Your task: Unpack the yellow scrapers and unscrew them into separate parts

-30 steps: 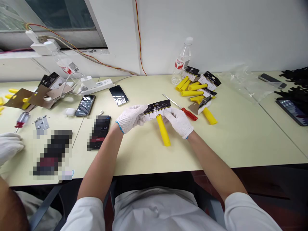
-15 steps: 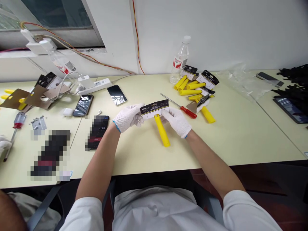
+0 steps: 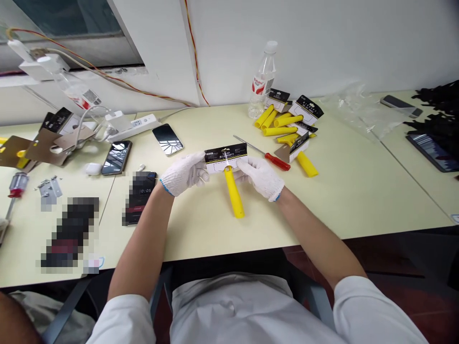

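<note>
A yellow-handled scraper (image 3: 234,196) in a black and white header card (image 3: 215,166) is held up over the table, its handle hanging toward me. In a white knitted glove, my left hand (image 3: 183,173) grips the card's left end. My right hand (image 3: 261,177), gloved alike, pinches the card's right end with the thumb in front, close by the handle; its other fingers are partly hidden behind. The blade end is covered by the card. Just beyond my right hand lies a red-handled screwdriver (image 3: 277,161), beside a pile of similar carded yellow scrapers (image 3: 286,130).
Behind the pile stands a water bottle (image 3: 263,81). Clear plastic bags (image 3: 362,114) and black gloves (image 3: 435,114) lie to the right. On the left are phones (image 3: 168,139), a power strip (image 3: 139,126), metal plates with screws (image 3: 49,186) and another screwdriver (image 3: 17,184). A neighbouring person sits at lower left.
My view has shifted slightly. Both hands keep hold of the carded scraper, which stays in nearly the same place with its card tipped a little. The neighbour's gloved hand has mostly left the view.
</note>
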`<state>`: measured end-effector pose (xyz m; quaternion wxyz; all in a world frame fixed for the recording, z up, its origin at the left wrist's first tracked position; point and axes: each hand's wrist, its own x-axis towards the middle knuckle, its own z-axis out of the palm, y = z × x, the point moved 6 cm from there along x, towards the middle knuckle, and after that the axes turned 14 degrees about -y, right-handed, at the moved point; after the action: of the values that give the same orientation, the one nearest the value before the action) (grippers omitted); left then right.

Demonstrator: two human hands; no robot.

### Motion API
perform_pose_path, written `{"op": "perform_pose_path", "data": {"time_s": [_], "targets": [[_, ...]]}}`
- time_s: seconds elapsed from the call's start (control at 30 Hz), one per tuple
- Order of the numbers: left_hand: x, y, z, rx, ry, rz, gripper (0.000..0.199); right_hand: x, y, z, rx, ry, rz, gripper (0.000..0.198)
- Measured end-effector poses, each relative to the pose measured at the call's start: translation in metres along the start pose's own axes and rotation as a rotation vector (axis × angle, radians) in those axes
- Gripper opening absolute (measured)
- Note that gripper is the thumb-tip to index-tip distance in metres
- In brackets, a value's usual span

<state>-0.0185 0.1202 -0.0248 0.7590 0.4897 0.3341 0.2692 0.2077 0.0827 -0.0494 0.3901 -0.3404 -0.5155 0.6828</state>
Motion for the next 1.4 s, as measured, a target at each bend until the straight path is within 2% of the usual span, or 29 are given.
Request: {"op": "perform_pose_path", "data": {"time_s": [0.23, 0.43, 0.6, 0.8, 0.93, 1.1, 1.2, 1.3, 1.4], "targets": [[0.009, -0.019, 0.0, -0.009, -0.01, -0.057, 0.055, -0.001, 0.014, -0.01, 0.011, -0.059, 0.053, 0.058], [0.01, -0.026, -0.003, -0.095, 0.02, -0.147, 0.056, -0.003, 0.013, -0.009, 0.033, -0.106, 0.046, 0.054], [0.007, -0.024, -0.007, -0.071, 0.053, -0.135, 0.059, -0.002, 0.009, -0.004, 0.142, -0.171, 0.042, 0.054], [0.007, -0.021, -0.004, -0.058, -0.007, -0.105, 0.057, 0.001, 0.009, -0.005, 0.221, -0.152, 0.025, 0.059], [0.006, -0.019, 0.002, -0.003, 0.023, -0.118, 0.059, 0.003, 0.015, -0.005, 0.168, -0.133, 0.038, 0.065], [0.003, -0.014, 0.01, 0.114, 0.104, -0.117, 0.053, -0.001, 0.014, -0.003, 0.051, -0.043, 0.025, 0.061], [0.002, -0.014, 0.012, 0.214, 0.136, -0.14, 0.051, -0.004, 0.005, 0.006, -0.046, -0.102, -0.001, 0.058], [0.0, -0.009, 0.006, 0.234, 0.207, -0.11, 0.049, -0.008, -0.002, 0.007, -0.175, -0.119, -0.003, 0.056], [-0.006, 0.004, -0.01, 0.212, 0.335, -0.011, 0.043, -0.014, -0.009, 0.004, -0.335, -0.149, 0.02, 0.054]]}}
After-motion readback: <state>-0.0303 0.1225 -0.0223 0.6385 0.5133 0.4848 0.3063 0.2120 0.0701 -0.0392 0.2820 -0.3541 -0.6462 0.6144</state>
